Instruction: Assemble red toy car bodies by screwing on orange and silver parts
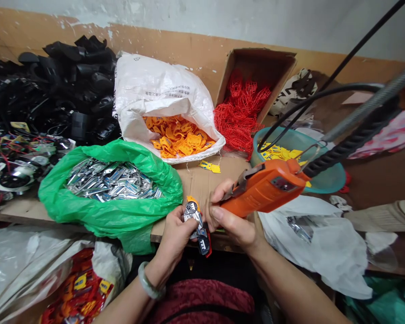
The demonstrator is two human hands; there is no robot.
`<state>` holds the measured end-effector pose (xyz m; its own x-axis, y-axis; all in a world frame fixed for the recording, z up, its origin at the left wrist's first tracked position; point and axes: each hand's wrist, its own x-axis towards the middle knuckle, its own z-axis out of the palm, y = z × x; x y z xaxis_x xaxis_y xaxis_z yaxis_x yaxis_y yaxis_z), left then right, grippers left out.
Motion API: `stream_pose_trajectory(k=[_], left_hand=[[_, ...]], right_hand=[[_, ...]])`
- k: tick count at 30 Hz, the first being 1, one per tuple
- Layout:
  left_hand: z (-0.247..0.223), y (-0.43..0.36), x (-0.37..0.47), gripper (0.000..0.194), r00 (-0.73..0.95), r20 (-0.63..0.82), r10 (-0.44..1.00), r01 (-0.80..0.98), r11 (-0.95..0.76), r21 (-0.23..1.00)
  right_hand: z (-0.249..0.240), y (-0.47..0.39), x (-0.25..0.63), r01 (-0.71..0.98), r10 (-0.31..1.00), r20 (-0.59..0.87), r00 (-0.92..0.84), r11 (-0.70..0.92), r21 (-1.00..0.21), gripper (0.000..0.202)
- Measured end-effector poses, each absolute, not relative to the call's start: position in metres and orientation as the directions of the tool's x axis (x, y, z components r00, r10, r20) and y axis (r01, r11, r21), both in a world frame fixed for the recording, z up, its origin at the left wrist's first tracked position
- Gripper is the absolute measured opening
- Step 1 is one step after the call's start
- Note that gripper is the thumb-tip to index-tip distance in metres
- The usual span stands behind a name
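My left hand [176,234] is closed, pinching a small plastic toy piece [196,225] with an orange end, a silver-grey middle and a dark lower end edged in red. A pale bangle circles that wrist. In my right hand [234,225], closed, is an orange electric screwdriver [266,189], tilted so that its tip end points down and left toward the piece. Fingers cover the tip, so I cannot tell whether it touches the piece. Left of the hands sits a green plastic bag [155,216] of shiny silver parts [111,180].
A white sack [162,76] holds orange parts [178,137]. Behind are a cardboard box [276,63], red mesh-like pieces [239,108] and a teal basin [330,175] with yellow parts. Black parts [64,85] pile up left. A cable and spring [371,94] run from the screwdriver to upper right.
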<state>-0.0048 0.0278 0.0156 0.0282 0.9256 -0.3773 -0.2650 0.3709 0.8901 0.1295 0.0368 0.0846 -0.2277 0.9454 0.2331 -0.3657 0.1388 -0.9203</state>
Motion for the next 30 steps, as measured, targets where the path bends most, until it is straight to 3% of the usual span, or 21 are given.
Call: stream_pose_trajectory(k=[6,10,12,14,18,20,23,25,27,30], left_hand=[[0.019,0.025,0.001,0.016,0.009,-0.350,0.937,-0.255,0.340,0.905],[0.022,0.023,-0.001,0.022,0.024,-0.399,0.917,-0.270,0.390,0.880],[0.023,0.022,-0.006,0.028,0.065,-0.421,0.905,-0.321,0.418,0.850],[0.021,0.021,-0.014,0.031,0.113,-0.430,0.896,-0.406,0.437,0.803],[0.018,0.015,-0.034,0.038,0.210,-0.376,0.903,-0.590,0.423,0.688],[0.017,0.012,-0.042,0.041,0.257,-0.332,0.908,-0.659,0.415,0.627],[0.015,0.008,-0.050,0.045,0.321,-0.286,0.903,-0.728,0.429,0.535],[0.015,0.008,-0.053,0.046,0.345,-0.278,0.897,-0.745,0.442,0.499],[0.016,0.009,-0.054,0.047,0.352,-0.273,0.895,-0.747,0.444,0.495],[0.021,0.010,-0.056,0.048,0.340,-0.265,0.902,-0.730,0.431,0.530]], right_hand=[[0.091,0.031,0.130,-0.214,0.949,0.158,-0.274,0.100,-0.972,0.031],[0.084,0.033,0.129,-0.351,0.954,0.174,-0.243,0.081,-0.933,0.025],[0.082,0.038,0.131,-0.434,0.962,0.232,-0.145,0.148,-0.889,0.021],[0.082,0.046,0.138,-0.413,0.963,0.270,-0.012,0.241,-0.878,0.021],[0.080,0.059,0.158,0.004,0.924,0.294,0.246,0.302,-0.953,0.038],[0.074,0.055,0.163,0.242,0.862,0.368,0.349,0.296,-0.924,0.054],[0.059,0.033,0.154,0.364,0.773,0.452,0.445,0.305,-0.880,0.071],[0.048,0.015,0.141,0.250,0.882,0.296,0.368,0.213,-0.945,0.065],[0.039,0.004,0.128,0.070,0.990,0.044,0.136,0.034,-0.997,0.057],[0.034,0.003,0.113,-0.089,0.979,-0.168,-0.117,-0.179,-0.980,0.054]])
